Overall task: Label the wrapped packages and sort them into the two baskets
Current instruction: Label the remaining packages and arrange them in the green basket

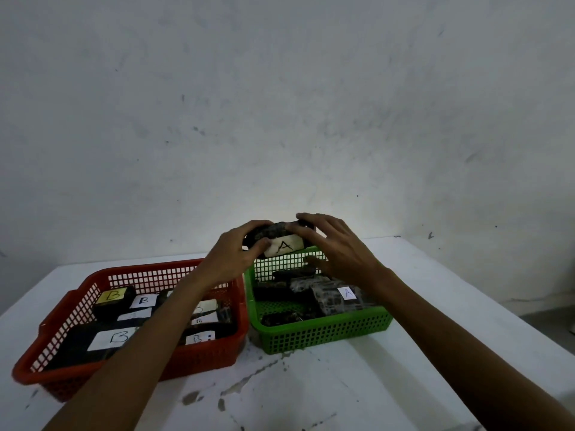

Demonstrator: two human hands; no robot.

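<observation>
A dark wrapped package (271, 231) with a white label marked A is held in the air above the far rim of the green basket (326, 335). My left hand (231, 255) grips its left end. My right hand (337, 247) holds its right end, thumb on the top edge and fingers spread. The green basket holds several dark packages, one with an A label (347, 293). The red basket (199, 363) to the left holds several dark packages with B labels (113, 339).
Both baskets stand side by side on a white table (357, 387) with scuffed, stained paint. A grey wall (280, 104) rises right behind the table. The table's right edge drops off to the floor at the far right.
</observation>
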